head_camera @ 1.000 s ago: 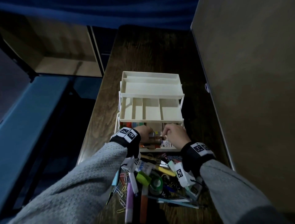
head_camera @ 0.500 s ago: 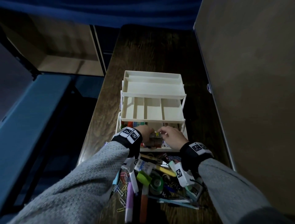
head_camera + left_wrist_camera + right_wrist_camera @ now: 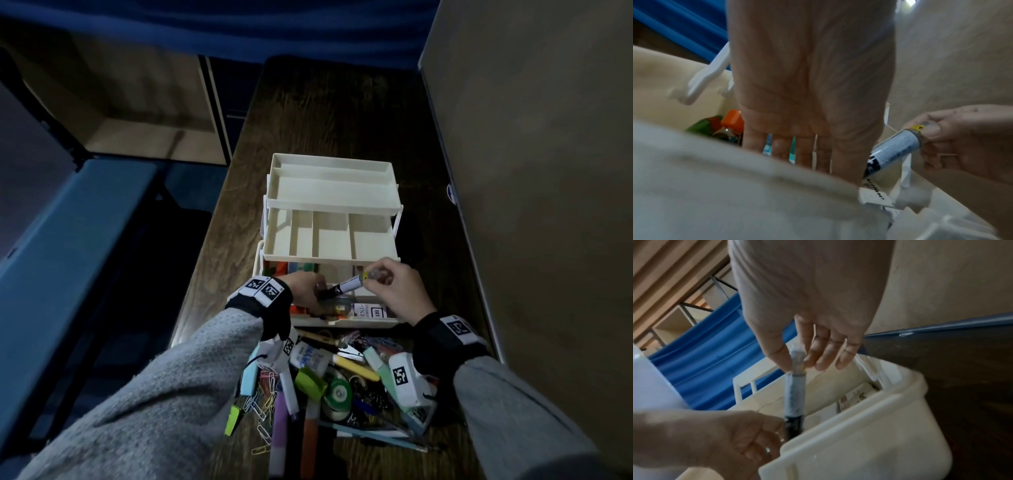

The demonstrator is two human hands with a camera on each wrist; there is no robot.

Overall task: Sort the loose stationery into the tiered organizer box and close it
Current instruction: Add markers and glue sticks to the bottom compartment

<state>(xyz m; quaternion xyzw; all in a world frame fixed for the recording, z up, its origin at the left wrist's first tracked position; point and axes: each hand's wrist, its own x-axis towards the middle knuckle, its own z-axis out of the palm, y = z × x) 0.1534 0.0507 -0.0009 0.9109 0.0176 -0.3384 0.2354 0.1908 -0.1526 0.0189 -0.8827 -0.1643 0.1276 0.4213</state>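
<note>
The step in hand looks like stowing a marker (image 3: 346,285) in the bottom tier of the organizer box (image 3: 330,219), whose upper trays stand swung open and bare. The right hand (image 3: 394,291) pinches the marker's clear-capped end; the left hand (image 3: 305,294) curls around its dark end, low in the tray. Its long axis runs from 8 o'clock to 2 o'clock in the head view, capped end raised. Next it likely wants levelling and laying among the pens. Much loose stationery (image 3: 329,380) waits at 6 o'clock.
</note>
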